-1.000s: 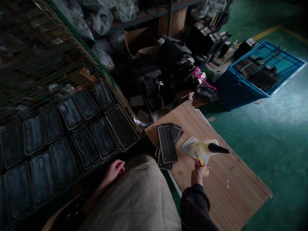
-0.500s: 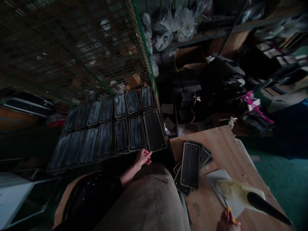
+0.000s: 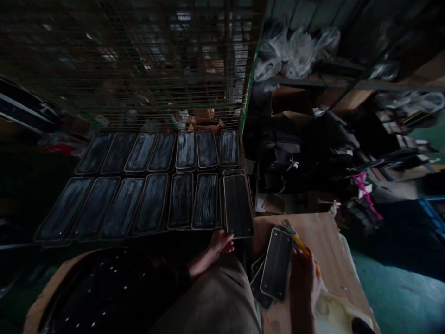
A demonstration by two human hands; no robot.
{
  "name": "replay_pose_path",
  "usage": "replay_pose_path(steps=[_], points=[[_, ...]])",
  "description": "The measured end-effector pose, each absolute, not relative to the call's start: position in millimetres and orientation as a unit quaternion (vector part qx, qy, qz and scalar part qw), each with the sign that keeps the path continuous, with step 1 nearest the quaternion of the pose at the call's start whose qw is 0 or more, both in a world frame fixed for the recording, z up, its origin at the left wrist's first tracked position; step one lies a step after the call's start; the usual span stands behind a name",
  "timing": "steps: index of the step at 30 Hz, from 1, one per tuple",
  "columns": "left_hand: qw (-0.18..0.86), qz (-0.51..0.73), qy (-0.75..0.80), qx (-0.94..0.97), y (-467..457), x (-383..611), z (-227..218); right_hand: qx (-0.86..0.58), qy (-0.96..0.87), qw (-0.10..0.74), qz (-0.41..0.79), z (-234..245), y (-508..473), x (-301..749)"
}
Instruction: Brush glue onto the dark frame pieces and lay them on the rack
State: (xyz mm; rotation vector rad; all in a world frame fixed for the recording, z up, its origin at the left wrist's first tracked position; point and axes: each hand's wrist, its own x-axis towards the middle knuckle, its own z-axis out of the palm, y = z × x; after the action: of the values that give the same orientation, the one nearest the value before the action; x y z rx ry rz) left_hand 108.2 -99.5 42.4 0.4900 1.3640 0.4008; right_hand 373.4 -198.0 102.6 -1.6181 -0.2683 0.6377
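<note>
My right hand [image 3: 304,283] is closed round a yellow-handled brush [image 3: 298,239], held over a stack of dark flat pieces [image 3: 276,263] on the wooden board [image 3: 321,236]. My left hand [image 3: 221,242] rests by my knee with fingers curled, touching the near edge of a dark piece [image 3: 238,205] at the right end of the wire rack [image 3: 146,185]. Several dark pieces smeared with whitish glue lie in two rows on that rack.
A pale glue dish [image 3: 335,313] sits at the board's near right. Cardboard boxes, dark bundles and plastic bags [image 3: 295,51] crowd the shelves behind. Wire mesh shelving rises above the rack. Green floor shows at the lower right.
The view has swung left toward the rack. My right hand has lifted the brush from the glue dish to above the stack. My left hand has moved up to the rack's near edge.
</note>
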Motion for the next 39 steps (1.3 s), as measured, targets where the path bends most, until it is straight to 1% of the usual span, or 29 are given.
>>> replay_pose_path(steps=[1, 3, 6, 10, 12, 14, 18, 23, 29, 32, 35, 39], points=[[0.737, 0.192, 0.611, 0.217, -98, 104, 40, -0.697, -0.129, 0.643, 0.29, 116, -177, 356], [0.749, 0.214, 0.593, 0.205, -94, 93, 36, -0.694, -0.221, 0.613, 0.305, 138, -140, 324], [0.765, 0.238, 0.568, 0.189, -89, 73, 26, -0.708, -0.395, 0.511, 0.287, 155, -95, 295], [0.762, 0.25, 0.566, 0.191, -88, 59, 11, -0.691, -0.569, 0.355, 0.269, 152, -38, 285], [0.758, 0.252, 0.567, 0.201, -88, 57, 6, -0.676, -0.627, 0.299, 0.248, 145, -11, 285], [0.752, 0.257, 0.568, 0.212, -88, 58, 5, -0.658, -0.673, 0.262, 0.214, 139, 12, 285], [0.748, 0.258, 0.577, 0.205, -85, 59, 9, -0.615, -0.738, 0.234, 0.151, 135, 48, 288], [0.743, 0.254, 0.59, 0.189, -82, 61, 10, -0.602, -0.765, 0.197, 0.116, 128, 65, 290], [0.743, 0.264, 0.591, 0.17, -80, 62, 13, -0.6, -0.769, 0.151, 0.161, 122, 39, 294], [0.743, 0.264, 0.589, 0.178, -79, 60, 18, -0.606, -0.759, 0.162, 0.176, 126, 40, 293], [0.742, 0.259, 0.592, 0.178, -78, 60, 20, -0.599, -0.763, 0.179, 0.164, 128, 57, 290], [0.743, 0.265, 0.59, 0.169, -79, 61, 19, -0.588, -0.785, 0.148, 0.125, 122, 64, 291]])
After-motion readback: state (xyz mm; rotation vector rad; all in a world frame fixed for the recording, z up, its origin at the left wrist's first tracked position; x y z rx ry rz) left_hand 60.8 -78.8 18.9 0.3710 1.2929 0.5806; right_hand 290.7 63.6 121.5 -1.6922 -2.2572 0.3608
